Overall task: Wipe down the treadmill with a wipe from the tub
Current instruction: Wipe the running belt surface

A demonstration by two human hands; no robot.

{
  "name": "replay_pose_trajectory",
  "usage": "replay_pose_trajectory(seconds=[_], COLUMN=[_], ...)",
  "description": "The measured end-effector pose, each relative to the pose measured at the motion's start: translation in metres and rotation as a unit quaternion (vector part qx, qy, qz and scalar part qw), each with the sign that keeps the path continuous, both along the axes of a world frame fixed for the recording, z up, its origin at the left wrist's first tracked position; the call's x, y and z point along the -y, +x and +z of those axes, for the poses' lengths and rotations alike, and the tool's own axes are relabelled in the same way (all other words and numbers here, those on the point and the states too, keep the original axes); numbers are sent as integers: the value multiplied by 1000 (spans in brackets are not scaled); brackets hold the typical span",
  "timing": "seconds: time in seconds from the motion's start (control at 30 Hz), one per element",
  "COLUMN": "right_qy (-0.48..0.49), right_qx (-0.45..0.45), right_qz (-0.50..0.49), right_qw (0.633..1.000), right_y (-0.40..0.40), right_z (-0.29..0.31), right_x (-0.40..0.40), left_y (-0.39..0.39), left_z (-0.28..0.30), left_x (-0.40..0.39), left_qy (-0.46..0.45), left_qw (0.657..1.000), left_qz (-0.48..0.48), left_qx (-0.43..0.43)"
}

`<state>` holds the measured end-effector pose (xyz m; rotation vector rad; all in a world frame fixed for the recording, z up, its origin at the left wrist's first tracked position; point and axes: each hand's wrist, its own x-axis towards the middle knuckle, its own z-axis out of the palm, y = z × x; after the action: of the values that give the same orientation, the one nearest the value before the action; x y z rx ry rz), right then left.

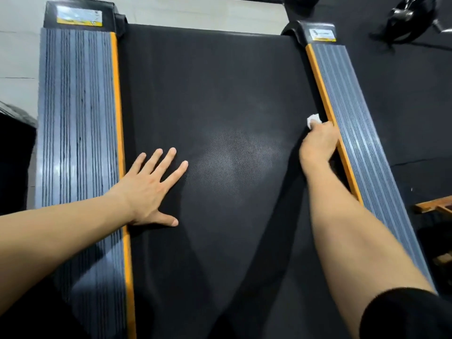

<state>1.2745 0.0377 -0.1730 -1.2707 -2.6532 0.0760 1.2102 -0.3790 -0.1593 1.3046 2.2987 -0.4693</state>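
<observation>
In the head view, you were in the wiping step. Your right hand [319,140] gripped a bunched white wipe [313,119], fingers curled round it, and pressed it against the treadmill belt [208,106] at its right edge, just beside the orange trim [320,86] of the right side rail [347,106]. Your left hand [152,189] lay flat on the belt with fingers straight and spread, holding nothing, near the left side rail [75,113]; it appeared to serve as a brace. The tub was not in view. Judged from this position, the next move called for drawing the wipe along the seam between belt and rail with steady pressure, then carrying it onto the ribbed grey rail top. The belt was black and finely textured, with a paler sheen near its centre; whether that was moisture or reflected light could not be determined. Both rails carried yellow-edged labels at their far ends. The floor to the right was dark, the floor to the left was pale, and a black object [411,18] stood at upper right.
</observation>
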Motion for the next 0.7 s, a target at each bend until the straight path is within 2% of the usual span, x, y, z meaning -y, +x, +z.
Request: replay_pose_trajectory(seconds=[0.07,0.13,0.23,0.3,0.33,0.4,0.47,0.5,0.57,0.7], right_qy=[26,5,-58,-50,-31,1,45,54,49,-17], right_qx=[-24,-62,-103,-92,-92,-92,-35,-1,31,-5], right_qz=[3,121,366,442,444,370,231,175,108,24], right_qw=[999,991,923,891,891,924,971,983,992,1000], right_y=[-24,-49,-60,-61,-60,-52,-35,-24,-10,-17], right_z=[-5,-8,-14,-16,-15,-11,-2,0,1,-2], right_x=[35,93,189,200,182,121,46,13,-15,-4], left_y=[-1,-1,0,0,-2,-5,-8,-9,-10,-9], left_z=[-1,-1,3,6,7,10,11,11,9,6], left_x=[1,3,0,0,-1,1,1,2,3,4], left_qy=[2,1,-10,-15,-12,-5,2,6,8,11], left_qw=[1000,1000,1000,1000,1000,1000,1000,1000,1000,1000], left_qz=[2,8,12,14,12,7,5,6,7,5], left_qx=[1,5,7,8,5,8,19,21,22,25])
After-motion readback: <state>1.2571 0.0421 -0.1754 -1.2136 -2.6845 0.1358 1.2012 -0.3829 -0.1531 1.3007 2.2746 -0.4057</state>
